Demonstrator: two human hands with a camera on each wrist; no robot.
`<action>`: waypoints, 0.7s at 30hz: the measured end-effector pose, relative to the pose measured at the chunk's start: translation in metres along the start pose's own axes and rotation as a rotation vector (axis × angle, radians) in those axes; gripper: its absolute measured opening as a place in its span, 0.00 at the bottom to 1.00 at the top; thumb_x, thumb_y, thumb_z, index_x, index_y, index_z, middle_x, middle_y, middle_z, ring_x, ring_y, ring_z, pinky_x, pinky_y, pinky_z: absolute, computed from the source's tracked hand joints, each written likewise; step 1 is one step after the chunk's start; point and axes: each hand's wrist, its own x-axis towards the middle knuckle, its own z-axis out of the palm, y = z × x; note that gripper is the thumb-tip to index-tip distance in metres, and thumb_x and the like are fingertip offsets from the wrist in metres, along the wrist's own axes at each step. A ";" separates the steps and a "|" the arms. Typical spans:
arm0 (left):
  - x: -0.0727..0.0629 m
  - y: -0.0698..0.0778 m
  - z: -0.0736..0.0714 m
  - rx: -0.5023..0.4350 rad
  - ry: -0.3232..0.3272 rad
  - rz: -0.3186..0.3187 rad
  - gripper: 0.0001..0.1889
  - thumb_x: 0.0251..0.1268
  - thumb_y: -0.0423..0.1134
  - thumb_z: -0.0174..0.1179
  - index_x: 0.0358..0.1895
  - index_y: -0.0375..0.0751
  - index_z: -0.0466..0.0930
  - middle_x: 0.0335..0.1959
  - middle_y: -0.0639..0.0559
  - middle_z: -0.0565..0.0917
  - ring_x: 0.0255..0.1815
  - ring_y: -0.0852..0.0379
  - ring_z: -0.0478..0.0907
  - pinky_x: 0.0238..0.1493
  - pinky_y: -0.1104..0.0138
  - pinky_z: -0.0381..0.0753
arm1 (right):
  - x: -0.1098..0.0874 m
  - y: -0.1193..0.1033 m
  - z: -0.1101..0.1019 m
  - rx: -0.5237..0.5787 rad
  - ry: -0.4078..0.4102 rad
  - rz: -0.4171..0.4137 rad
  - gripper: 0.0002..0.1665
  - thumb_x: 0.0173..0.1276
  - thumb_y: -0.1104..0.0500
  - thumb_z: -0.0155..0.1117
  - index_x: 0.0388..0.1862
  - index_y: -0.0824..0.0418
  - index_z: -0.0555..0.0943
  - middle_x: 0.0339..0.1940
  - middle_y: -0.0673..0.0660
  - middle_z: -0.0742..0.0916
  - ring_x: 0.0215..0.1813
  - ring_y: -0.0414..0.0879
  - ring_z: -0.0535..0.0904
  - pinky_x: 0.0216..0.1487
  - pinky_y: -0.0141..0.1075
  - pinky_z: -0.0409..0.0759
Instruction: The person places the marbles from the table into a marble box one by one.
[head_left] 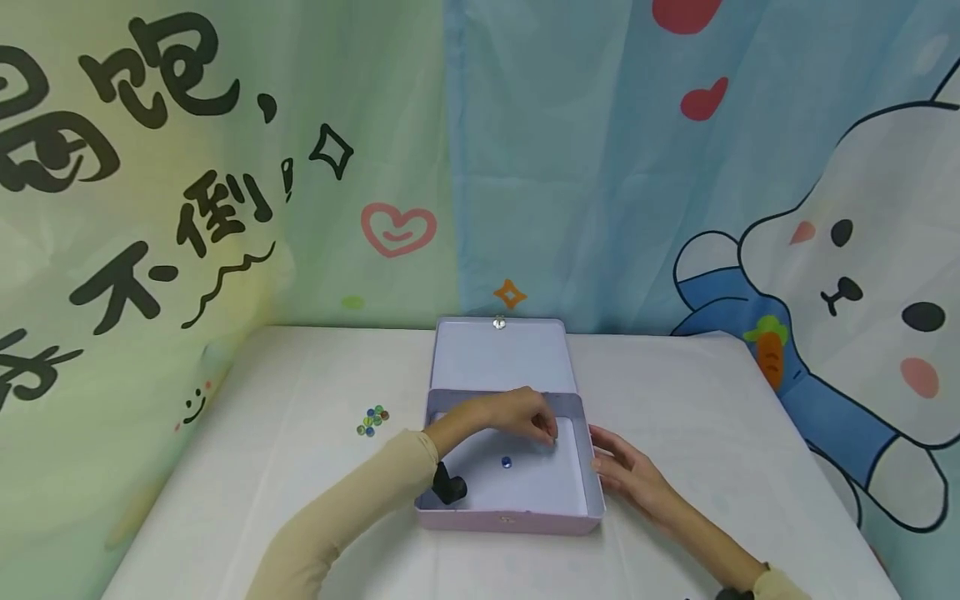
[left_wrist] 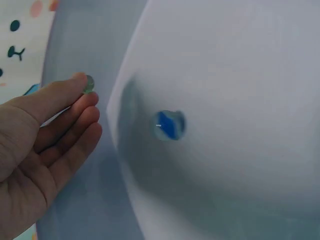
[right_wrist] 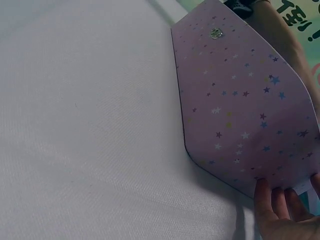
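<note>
Above the inside of an opened tin box [head_left: 510, 522], my left hand [head_left: 522, 414] pinches a greenish glass marble [left_wrist: 89, 84] between thumb and fingertips. A clear marble with a blue swirl [left_wrist: 168, 125] lies on the white bottom of the box, apart from the hand; in the head view this blue marble [head_left: 506, 462] sits near the box's middle. My right hand [head_left: 633, 473] rests its fingertips against the box's right side. In the right wrist view, the fingers [right_wrist: 263, 195] touch the pink, star-printed outer wall [right_wrist: 240, 110].
Several coloured marbles [head_left: 372, 421] lie in a cluster on the white tablecloth [head_left: 322, 367], left of the box. The hinged lid [head_left: 501, 354] leans back behind the box. A printed curtain [head_left: 540, 167] hangs along the table's back.
</note>
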 end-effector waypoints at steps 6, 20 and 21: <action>0.008 -0.007 0.011 0.053 -0.002 -0.001 0.06 0.65 0.40 0.63 0.41 0.44 0.86 0.34 0.58 0.86 0.30 0.72 0.75 0.36 0.83 0.75 | 0.002 0.000 -0.001 0.000 -0.003 0.003 0.38 0.74 0.55 0.53 0.78 0.59 0.52 0.77 0.66 0.59 0.77 0.65 0.57 0.62 0.32 0.77; 0.006 -0.005 0.015 0.081 -0.001 -0.064 0.06 0.62 0.40 0.65 0.40 0.44 0.85 0.33 0.57 0.85 0.32 0.71 0.76 0.37 0.83 0.74 | 0.001 0.001 0.000 -0.017 0.004 -0.009 0.37 0.74 0.55 0.53 0.77 0.59 0.52 0.77 0.66 0.60 0.71 0.44 0.68 0.58 0.27 0.76; 0.006 -0.005 0.015 0.084 -0.001 -0.070 0.06 0.62 0.40 0.66 0.40 0.44 0.85 0.33 0.58 0.85 0.32 0.71 0.76 0.37 0.83 0.74 | 0.002 0.002 0.000 -0.017 0.006 -0.003 0.37 0.74 0.55 0.53 0.77 0.59 0.53 0.77 0.65 0.61 0.70 0.42 0.69 0.58 0.27 0.76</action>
